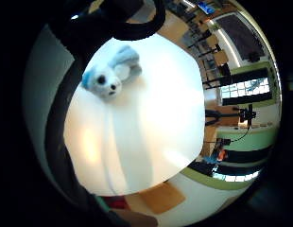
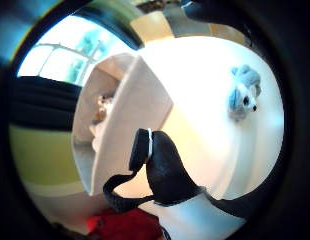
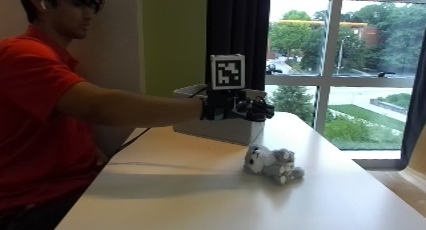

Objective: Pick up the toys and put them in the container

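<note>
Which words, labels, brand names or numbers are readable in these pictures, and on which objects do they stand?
None can be read: the container, the grey plush toy, the white table and the red shirt show no words, numbers or brand marks.

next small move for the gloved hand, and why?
Probably lower toward the grey-and-white plush puppy. It lies on the white table, apart from the white rectangular container, while the black-gloved right hand hovers in the air above it holding nothing. Another toy already shows inside the container.
</note>
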A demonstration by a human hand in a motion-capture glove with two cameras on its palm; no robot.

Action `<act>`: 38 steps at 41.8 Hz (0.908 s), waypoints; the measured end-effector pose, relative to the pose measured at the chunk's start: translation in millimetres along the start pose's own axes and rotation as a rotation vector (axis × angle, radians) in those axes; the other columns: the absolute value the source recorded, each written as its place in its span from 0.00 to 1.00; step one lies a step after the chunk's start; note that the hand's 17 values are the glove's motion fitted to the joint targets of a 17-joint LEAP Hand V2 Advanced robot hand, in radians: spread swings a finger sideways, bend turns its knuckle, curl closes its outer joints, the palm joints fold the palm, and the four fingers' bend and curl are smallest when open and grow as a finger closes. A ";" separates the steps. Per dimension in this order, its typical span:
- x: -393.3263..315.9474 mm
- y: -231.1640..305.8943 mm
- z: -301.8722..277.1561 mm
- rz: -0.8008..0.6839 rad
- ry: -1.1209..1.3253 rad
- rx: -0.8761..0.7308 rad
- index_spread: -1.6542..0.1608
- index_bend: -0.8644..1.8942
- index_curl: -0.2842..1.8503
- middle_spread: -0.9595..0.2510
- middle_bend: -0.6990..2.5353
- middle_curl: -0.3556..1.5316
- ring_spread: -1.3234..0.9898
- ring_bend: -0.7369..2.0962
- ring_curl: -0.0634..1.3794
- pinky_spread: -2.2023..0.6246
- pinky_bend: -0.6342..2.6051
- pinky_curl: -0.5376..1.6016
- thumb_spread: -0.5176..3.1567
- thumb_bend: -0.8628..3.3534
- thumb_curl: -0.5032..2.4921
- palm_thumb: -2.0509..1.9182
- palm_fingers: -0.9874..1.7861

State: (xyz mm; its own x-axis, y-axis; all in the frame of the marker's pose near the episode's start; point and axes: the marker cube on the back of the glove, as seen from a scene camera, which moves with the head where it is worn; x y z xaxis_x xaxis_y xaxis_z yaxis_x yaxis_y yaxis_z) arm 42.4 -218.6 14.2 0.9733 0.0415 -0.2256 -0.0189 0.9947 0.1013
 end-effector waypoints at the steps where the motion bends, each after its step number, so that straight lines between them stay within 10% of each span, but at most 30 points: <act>1: 1.8 -1.0 4.3 0.016 -0.006 -0.005 0.70 0.37 0.35 0.68 0.30 0.40 0.50 0.45 0.22 0.79 0.43 0.40 0.45 0.19 0.28 0.50 0.33; 38: 43.7 -60.6 105.3 0.233 -0.060 -0.135 0.69 0.39 0.32 0.71 0.25 0.36 0.53 0.36 0.20 0.80 0.43 0.41 0.45 0.19 0.26 0.50 0.31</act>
State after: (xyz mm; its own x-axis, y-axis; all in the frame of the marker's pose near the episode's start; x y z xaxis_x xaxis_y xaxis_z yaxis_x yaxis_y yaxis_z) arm 110.2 -287.0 100.3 0.9509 0.2693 -0.1527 -0.2706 0.9626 0.0123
